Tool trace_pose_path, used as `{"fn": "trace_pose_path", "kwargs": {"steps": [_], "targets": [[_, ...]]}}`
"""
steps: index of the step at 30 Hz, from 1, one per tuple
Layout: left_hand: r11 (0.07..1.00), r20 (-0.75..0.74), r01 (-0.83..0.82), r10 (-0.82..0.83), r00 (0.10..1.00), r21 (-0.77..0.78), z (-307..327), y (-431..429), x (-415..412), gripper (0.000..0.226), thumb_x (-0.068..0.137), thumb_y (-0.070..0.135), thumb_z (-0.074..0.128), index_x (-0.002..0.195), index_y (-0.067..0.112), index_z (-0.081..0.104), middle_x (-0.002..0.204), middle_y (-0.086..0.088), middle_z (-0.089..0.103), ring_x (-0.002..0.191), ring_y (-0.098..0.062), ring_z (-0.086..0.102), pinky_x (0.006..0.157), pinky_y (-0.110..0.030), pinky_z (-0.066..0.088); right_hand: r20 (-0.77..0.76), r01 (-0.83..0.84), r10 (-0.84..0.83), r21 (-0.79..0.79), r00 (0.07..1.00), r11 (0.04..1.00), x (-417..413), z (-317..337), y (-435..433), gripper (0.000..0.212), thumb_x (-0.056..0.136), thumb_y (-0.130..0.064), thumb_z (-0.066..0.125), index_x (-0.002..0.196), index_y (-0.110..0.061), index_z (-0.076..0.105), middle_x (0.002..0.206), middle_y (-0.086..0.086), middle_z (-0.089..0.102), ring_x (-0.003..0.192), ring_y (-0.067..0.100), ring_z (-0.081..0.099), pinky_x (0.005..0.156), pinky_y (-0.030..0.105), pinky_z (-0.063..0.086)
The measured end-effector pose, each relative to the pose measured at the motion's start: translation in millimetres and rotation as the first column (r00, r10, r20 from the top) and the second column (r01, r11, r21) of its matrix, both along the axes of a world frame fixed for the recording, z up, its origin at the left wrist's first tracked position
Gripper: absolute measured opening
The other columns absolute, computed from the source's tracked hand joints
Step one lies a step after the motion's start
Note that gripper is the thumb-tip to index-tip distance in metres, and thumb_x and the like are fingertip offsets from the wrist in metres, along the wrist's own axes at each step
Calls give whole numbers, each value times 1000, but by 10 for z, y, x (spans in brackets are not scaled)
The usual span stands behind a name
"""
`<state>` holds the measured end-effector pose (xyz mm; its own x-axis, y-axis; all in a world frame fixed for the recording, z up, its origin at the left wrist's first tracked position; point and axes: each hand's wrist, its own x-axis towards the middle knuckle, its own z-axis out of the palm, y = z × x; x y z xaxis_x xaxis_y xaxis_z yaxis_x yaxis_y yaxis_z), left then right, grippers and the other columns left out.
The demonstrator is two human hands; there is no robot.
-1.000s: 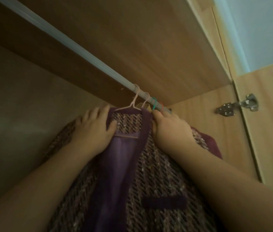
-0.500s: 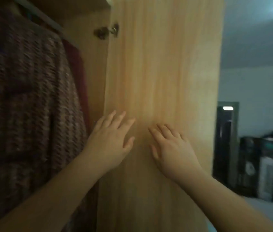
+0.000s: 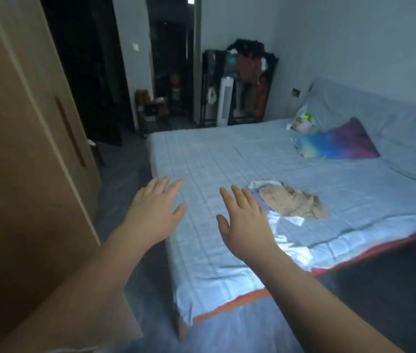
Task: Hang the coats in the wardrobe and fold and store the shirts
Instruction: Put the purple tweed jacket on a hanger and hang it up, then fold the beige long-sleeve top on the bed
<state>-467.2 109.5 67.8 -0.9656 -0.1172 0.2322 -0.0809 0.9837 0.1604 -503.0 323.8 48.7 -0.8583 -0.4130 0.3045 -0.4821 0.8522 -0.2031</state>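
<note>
A crumpled beige garment [image 3: 293, 201] lies on a pale cloth on the blue checked bed [image 3: 214, 161], near the bed's front edge. My left hand [image 3: 154, 212] hovers flat with fingers spread over the bed's left edge. My right hand [image 3: 246, 221] is likewise spread and holds nothing, just left of the beige garment and apart from it. The wooden wardrobe door [image 3: 23, 149] fills the left side; the hung coats are out of sight.
A colourful pillow [image 3: 336, 142] and a small bag [image 3: 302, 119] lie at the bed's far right. A clothes rack [image 3: 242, 85] and a white tower fan [image 3: 224, 100] stand by the back wall. A dark doorway [image 3: 168, 59] opens behind. Floor runs between wardrobe and bed.
My view has swung from the purple tweed coat on the wardrobe rail, past the door, to the bed. Both hands let go of the coat and now hover spread over the bed.
</note>
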Motion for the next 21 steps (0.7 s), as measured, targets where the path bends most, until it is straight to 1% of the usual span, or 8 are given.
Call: {"fn": "trace_pose_path", "kwargs": {"steps": [3, 9, 14, 16, 19, 21], "targets": [[997, 91, 61, -64, 994, 35, -394, 360, -248, 66, 96, 51, 46, 155, 30, 25, 163, -8, 25, 149, -31, 23, 120, -43, 22, 64, 108, -109, 6, 992, 994, -112, -304, 463, 64, 95, -41, 50, 153, -23, 30, 160, 7, 29, 147, 29, 24, 114, 48, 29], [982, 203, 171, -184, 962, 81, -992, 924, -970, 67, 96, 50, 49, 155, 28, 27, 162, -10, 28, 148, -32, 25, 118, -43, 23, 175, 243, -244, 28, 954, 970, -591, -743, 1084, 63, 95, -41, 49, 153, -23, 31, 160, 6, 29, 148, 29, 22, 116, 48, 28], [959, 211, 265, -280, 936, 97, -1327, 1324, -1864, 66, 95, 48, 51, 153, 23, 33, 159, -13, 33, 145, -34, 30, 115, -45, 30, 231, 318, -324, 65, 917, 946, -1344, -1011, 1507, 62, 97, -41, 46, 154, -24, 27, 162, 3, 23, 149, 27, 17, 116, 46, 25], [948, 220, 294, -315, 923, 125, -1470, 1466, -2277, 65, 95, 47, 51, 153, 22, 34, 157, -13, 35, 144, -35, 32, 114, -45, 31, 263, 343, -351, 79, 899, 936, -1706, -1114, 1660, 60, 98, -40, 45, 154, -24, 26, 163, 2, 21, 150, 26, 15, 116, 46, 23], [934, 262, 296, -342, 902, 202, -1702, 1626, -2923, 63, 97, 44, 52, 152, 20, 34, 155, -14, 38, 142, -34, 34, 112, -44, 32, 328, 391, -405, 108, 854, 914, -2259, -1246, 1903, 59, 100, -38, 43, 154, -24, 25, 163, 1, 20, 150, 24, 13, 117, 45, 22], [932, 305, 286, -345, 888, 221, -1844, 1700, -3351, 62, 97, 45, 50, 152, 21, 33, 155, -12, 38, 140, -32, 35, 112, -43, 34, 380, 418, -438, 138, 815, 898, -2613, -1325, 2052, 59, 101, -37, 43, 155, -24, 25, 163, 1, 20, 150, 23, 12, 118, 45, 23]]}}
